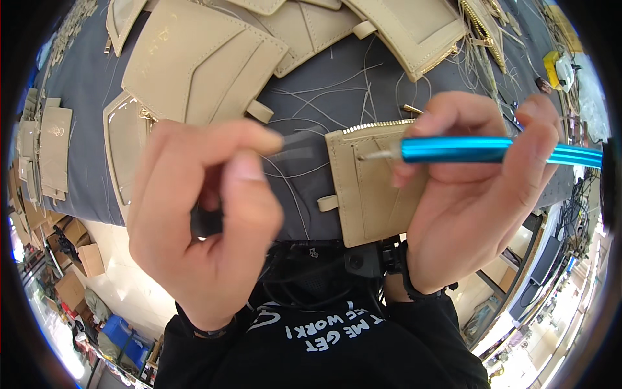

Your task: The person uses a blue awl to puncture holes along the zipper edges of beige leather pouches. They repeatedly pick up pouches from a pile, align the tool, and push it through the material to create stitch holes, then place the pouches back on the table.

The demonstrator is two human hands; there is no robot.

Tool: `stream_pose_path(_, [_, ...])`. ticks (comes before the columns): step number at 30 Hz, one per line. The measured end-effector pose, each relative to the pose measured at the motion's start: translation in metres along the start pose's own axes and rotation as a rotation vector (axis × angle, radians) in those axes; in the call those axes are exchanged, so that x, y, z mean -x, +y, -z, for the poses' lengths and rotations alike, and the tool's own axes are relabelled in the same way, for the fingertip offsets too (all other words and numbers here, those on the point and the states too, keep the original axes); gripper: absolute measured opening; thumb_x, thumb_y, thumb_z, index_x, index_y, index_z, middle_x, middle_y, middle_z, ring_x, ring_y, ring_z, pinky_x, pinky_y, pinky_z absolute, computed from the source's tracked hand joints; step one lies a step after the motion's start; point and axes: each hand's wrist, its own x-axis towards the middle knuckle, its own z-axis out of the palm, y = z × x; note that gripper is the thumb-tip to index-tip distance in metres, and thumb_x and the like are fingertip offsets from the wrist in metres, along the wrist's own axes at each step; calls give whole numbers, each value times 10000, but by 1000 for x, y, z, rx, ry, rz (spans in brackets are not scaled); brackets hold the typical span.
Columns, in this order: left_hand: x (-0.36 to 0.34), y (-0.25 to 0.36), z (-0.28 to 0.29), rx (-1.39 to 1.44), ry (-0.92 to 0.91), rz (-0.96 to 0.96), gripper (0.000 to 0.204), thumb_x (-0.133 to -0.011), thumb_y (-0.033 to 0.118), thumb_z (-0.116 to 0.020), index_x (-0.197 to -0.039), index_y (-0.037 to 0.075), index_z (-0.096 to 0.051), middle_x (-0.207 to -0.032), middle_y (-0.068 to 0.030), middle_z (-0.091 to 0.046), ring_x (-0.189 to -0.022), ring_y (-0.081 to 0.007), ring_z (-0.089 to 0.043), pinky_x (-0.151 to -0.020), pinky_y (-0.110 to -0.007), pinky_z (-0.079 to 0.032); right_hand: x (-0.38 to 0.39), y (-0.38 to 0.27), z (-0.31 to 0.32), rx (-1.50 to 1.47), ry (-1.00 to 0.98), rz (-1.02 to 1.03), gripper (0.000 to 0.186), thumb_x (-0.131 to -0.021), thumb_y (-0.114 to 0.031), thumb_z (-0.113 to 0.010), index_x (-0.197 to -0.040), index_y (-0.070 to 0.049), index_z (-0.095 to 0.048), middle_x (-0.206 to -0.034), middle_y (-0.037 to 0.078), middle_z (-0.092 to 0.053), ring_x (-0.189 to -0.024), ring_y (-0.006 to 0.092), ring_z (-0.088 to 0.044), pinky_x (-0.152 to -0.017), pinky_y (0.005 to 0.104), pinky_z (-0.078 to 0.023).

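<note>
My right hand is closed round a shiny blue pen-like tool with a thin pale tip. That tip points left, over a beige card wallet with a gold zip along its top edge and a small side tab. The hand overlaps the wallet's right side; whether its fingers also grip the wallet is hidden. To the left, my left hand is raised with thumb and forefinger pinched. A blurred, see-through strip shows beside those fingertips; I cannot make out whether they hold it.
Several beige wallets overlap across the far side of the dark grey table cover. Loose threads lie in the middle, with more at far right. Smaller beige pieces are stacked at left. Cardboard boxes stand on the floor.
</note>
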Motion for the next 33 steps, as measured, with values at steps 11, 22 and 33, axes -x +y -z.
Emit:
stream_pose_path(11, [-6, 23, -14, -138, -51, -198, 312, -620, 105, -756, -895, 56, -616, -926, -80, -406, -832, -222, -434, -734, -299, -369, 1, -10, 43, -270, 97, 215, 256, -962, -318, -320, -1007, -101, -447, -603, 66, -455, -366, 109, -312, -308, 235, -231])
stream_pose_path(22, [1, 6, -12, 107, -218, -412, 184, -669, -121, -675, -790, -1, -605, -906, -85, -405, -716, -163, -539, -606, -237, -533, 13, -46, 56, -325, 8, 359, 247, -964, -252, -323, -999, -44, -451, -620, 68, -439, -379, 109, -318, -305, 224, -256])
stream_pose_path(33, [2, 5, -2, -162, -291, -302, 517, -622, 97, -752, -1121, 139, -622, -906, -55, -383, -729, -170, -437, -600, -280, -394, 1, 0, 16, -181, 47, -35, 253, -963, -343, -288, -1044, -118, -371, -521, 95, -435, -350, 134, -348, -335, 248, -286])
